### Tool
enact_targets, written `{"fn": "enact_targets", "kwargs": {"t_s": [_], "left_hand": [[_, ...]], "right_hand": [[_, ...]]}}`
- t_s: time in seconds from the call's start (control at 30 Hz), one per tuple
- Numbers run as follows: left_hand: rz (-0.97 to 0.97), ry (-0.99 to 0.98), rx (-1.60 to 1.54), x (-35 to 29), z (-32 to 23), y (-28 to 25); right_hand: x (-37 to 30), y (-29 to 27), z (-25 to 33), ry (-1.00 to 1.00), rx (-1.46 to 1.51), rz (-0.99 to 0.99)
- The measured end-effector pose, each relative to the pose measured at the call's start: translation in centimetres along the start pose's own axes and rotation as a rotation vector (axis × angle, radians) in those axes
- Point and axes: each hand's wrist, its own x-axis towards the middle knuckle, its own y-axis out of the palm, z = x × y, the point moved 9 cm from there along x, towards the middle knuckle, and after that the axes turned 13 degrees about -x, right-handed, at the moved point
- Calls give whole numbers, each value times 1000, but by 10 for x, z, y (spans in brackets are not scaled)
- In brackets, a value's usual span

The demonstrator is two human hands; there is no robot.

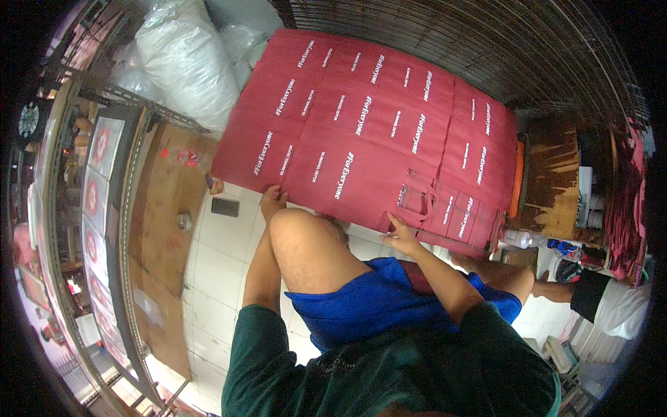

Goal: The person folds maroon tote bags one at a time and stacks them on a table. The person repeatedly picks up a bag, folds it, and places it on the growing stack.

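A wide maroon fabric sheet with rows of white print spreads flat in front of me. My left hand has its fingers closed on the near edge, left of the middle. At the near right corner of the same piece, my right hand lays its thumb over the edge, with the other fingers below it, partly hidden. Just beyond the right hand, strips of the maroon cloth are cut or folded around a gap, through which something pale shows. My bare knee is under the near edge, between my hands.
Bulging white plastic sacks stand at the far left. A metal rack with framed printed panels runs along the left, beside a wooden board. Dark metal bars line the back. At right, another person's leg shows near a clear bottle.
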Motion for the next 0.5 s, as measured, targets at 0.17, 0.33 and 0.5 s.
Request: {"fn": "enact_targets", "kwargs": {"t_s": [0.17, 0.33, 0.5], "left_hand": [[20, 53, 89, 0, -12, 6], [-54, 181, -153, -10, -33, -3], [-32, 87, -12, -15, -48, -22]], "right_hand": [[7, 6, -19, -101, 14, -97], [-7, -3, -13, -31, -95, -70], [-62, -58, -39, -118, -41, -197]]}}
